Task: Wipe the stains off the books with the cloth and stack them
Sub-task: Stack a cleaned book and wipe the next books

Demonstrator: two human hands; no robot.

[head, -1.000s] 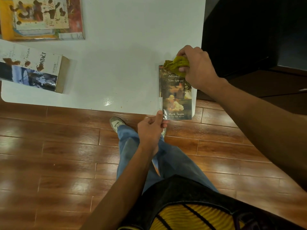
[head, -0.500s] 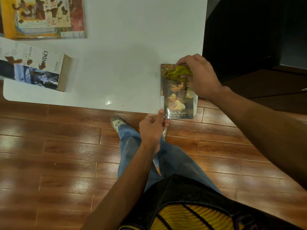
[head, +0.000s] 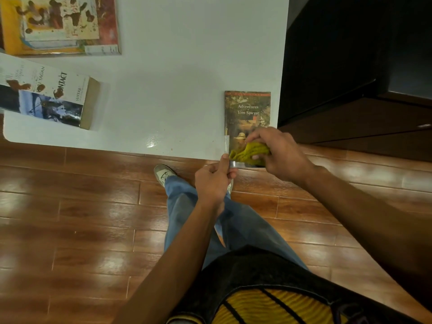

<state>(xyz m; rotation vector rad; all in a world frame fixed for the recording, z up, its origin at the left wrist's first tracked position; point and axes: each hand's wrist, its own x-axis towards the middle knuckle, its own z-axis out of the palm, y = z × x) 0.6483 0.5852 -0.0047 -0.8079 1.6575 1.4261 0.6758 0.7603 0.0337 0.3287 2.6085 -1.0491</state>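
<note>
The Tom Sawyer paperback (head: 247,108) lies at the near right corner of the white table (head: 177,90), its bottom edge hanging over the table's front edge. My right hand (head: 280,153) grips a bunched yellow-green cloth (head: 249,153) and presses it on the lower part of the cover. My left hand (head: 214,181) pinches the book's bottom left corner between thumb and fingers. A thick white Contact paperback (head: 46,94) with brown stains lies at the left. A stained stack of books (head: 60,24) sits at the far left.
Brown wooden floor (head: 70,218) spreads below the table's front edge. A dark cabinet (head: 355,66) stands right of the table. My legs in blue jeans and a white shoe (head: 163,175) are under the table edge.
My right hand has dragged the cloth down the cover from its top to its bottom, uncovering the title. My left hand keeps its hold on the bottom corner.
</note>
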